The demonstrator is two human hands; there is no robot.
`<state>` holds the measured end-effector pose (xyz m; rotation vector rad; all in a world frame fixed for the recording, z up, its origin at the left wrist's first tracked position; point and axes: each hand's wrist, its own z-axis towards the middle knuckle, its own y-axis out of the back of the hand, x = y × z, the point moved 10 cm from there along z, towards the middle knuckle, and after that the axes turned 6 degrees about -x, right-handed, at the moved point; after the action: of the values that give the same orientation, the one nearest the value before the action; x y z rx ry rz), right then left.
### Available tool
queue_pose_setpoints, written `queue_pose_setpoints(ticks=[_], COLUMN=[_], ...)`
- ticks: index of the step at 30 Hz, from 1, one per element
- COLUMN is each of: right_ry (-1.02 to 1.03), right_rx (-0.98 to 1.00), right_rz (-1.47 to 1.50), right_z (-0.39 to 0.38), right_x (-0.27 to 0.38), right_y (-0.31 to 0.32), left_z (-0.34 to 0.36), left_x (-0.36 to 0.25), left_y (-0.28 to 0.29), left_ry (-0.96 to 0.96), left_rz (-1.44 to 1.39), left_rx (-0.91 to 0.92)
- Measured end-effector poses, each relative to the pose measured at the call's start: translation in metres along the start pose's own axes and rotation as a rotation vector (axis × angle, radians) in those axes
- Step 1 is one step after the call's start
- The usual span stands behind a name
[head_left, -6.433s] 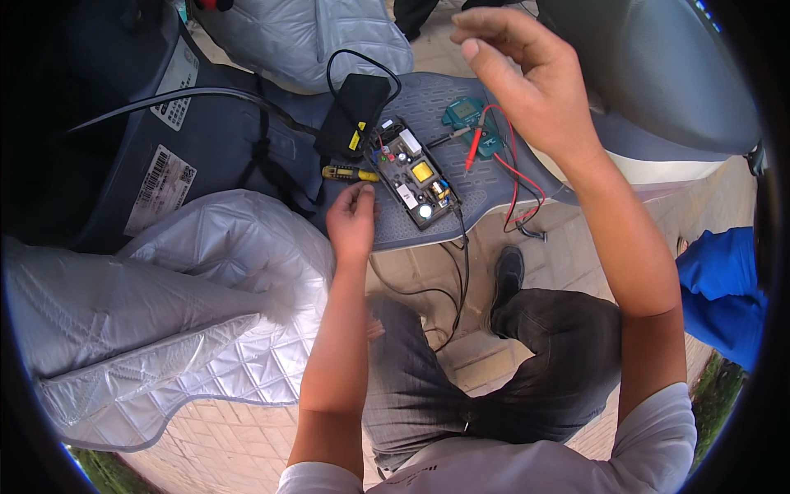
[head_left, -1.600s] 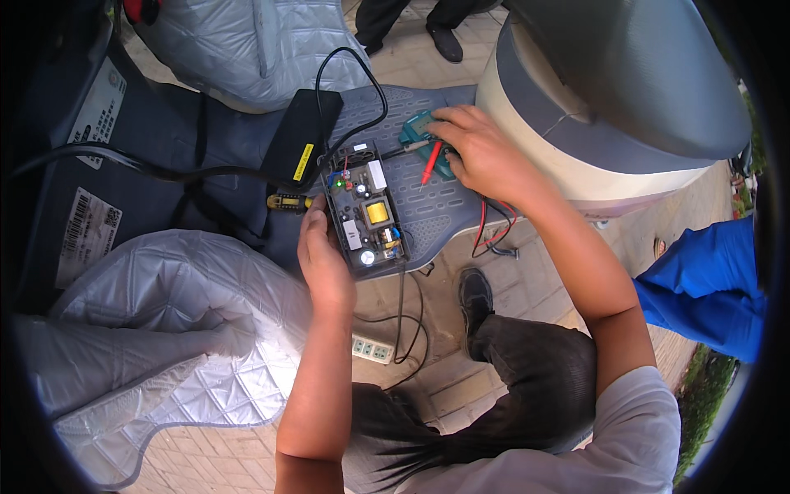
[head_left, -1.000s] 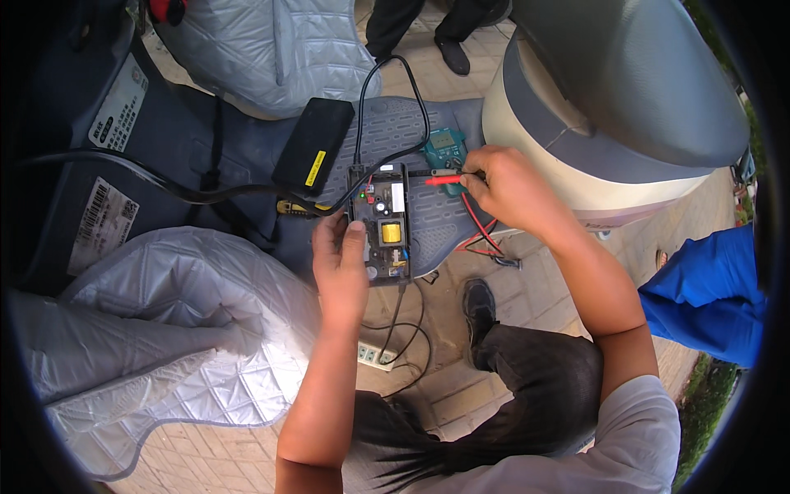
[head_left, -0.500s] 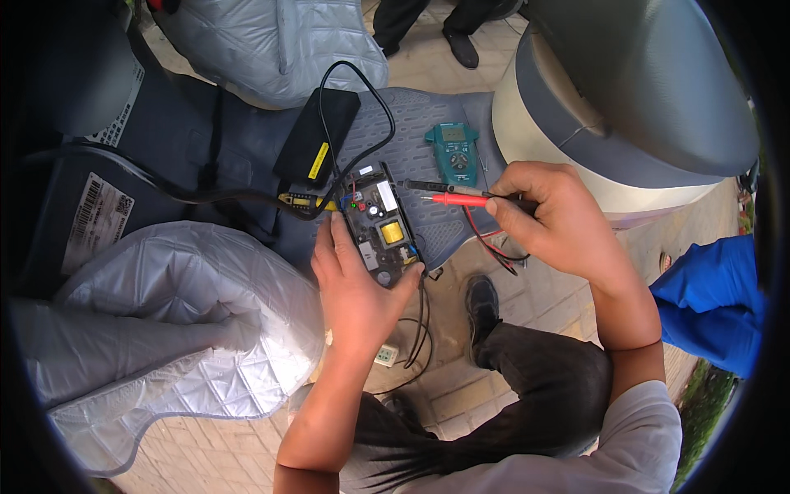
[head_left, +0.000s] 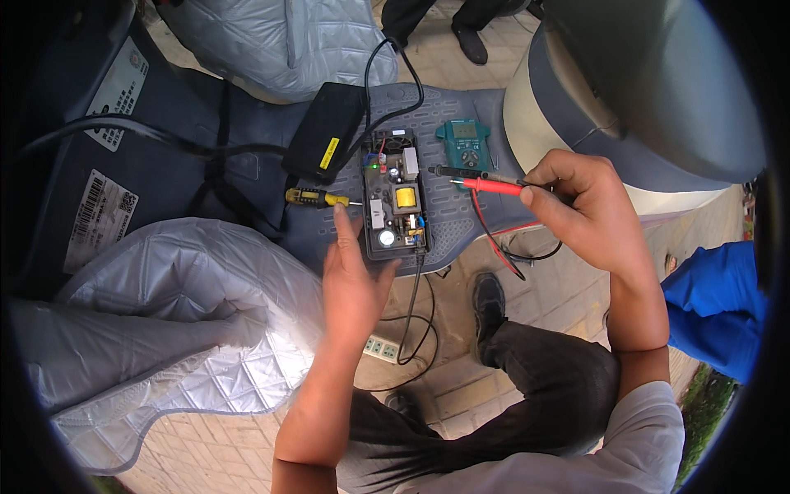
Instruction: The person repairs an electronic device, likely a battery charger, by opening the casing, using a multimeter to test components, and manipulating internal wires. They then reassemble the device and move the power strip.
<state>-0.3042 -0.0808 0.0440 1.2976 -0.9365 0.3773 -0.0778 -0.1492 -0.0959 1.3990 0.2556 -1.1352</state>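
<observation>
On the grey footboard [head_left: 448,230] of a scooter, above brick paving [head_left: 206,453], lay the open circuit box [head_left: 392,216]. Half a second earlier the left hand [head_left: 352,284] held its near end; now this grip was apart and drawn back, though whether the thumb touched was difficult to see. The right hand [head_left: 580,210] stayed clamped on the red probe [head_left: 490,187] and black probe [head_left: 469,174]. Behind these lay the meter [head_left: 465,144]; the screwdriver [head_left: 313,197] occupied the box's left side.
</observation>
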Motion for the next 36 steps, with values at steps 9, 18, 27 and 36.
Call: queue_pose_setpoints(ticks=[9, 18, 27, 36], right_ry=[0.368, 0.539, 0.666, 1.275], right_rx=[0.093, 0.230, 0.198, -0.103], right_rz=[-0.161, -0.197, 0.054, -0.106], right_z=[-0.025, -0.058, -0.046, -0.063], right_x=[0.033, 0.056, 0.059, 0.056], right_y=[-0.042, -0.077, -0.079, -0.080], left_z=[-0.006, -0.017, -0.019, -0.013], left_x=[-0.083, -0.107, -0.099, -0.093], left_y=[0.046, 0.034, 0.050, 0.035], left_ry=[-0.305, -0.404, -0.450, -0.431], left_rz=[-0.135, -0.031, -0.136, -0.267], left_rx=[-0.201, -0.203, -0.285, -0.231])
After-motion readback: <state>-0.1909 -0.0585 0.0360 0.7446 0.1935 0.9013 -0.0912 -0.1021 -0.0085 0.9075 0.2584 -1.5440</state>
